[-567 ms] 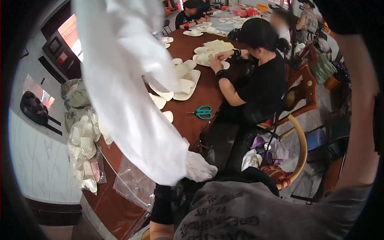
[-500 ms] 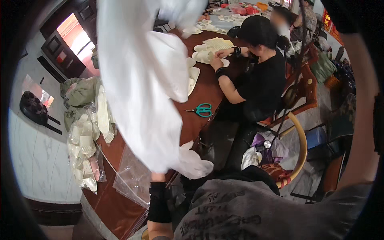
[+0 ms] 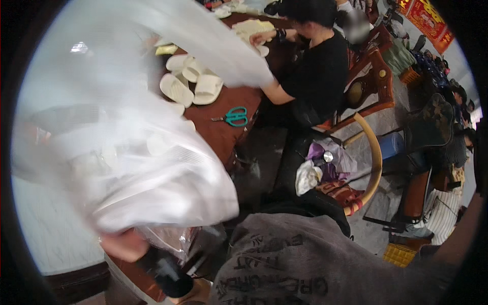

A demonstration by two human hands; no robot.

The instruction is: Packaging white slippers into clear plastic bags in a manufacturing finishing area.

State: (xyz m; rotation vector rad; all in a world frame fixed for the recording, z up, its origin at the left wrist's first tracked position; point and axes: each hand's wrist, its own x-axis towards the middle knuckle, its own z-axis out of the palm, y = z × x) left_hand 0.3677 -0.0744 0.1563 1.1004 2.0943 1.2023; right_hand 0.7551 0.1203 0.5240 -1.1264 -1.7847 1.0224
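A large white translucent sheet or bag, seemingly plastic [image 3: 168, 198], billows across the left half of the view, smeared by motion. Its lower edge covers the fingers of my left hand [image 3: 124, 245], which is blurred and wears a black wrist wrap. My right arm shows at the far right edge, with the hand out of view. Beyond the sheet, several cream slippers [image 3: 208, 87] lie on the brown table [image 3: 223, 99]. Teal-handled scissors [image 3: 236, 117] rest near the table's right edge.
Across the table corner, a person in black [image 3: 320, 71] has a hand at a stack of cream slippers [image 3: 252, 28]. A curved wooden handle [image 3: 377, 157] arches beside a purple and white bundle [image 3: 325, 157]. Wooden chairs [image 3: 373, 84] and a blue bin [image 3: 390, 146] stand to the right.
The white sheet has swung left and spread wider, baring more slippers on the table. My left hand has moved left and down with it. The view has shifted toward the right.
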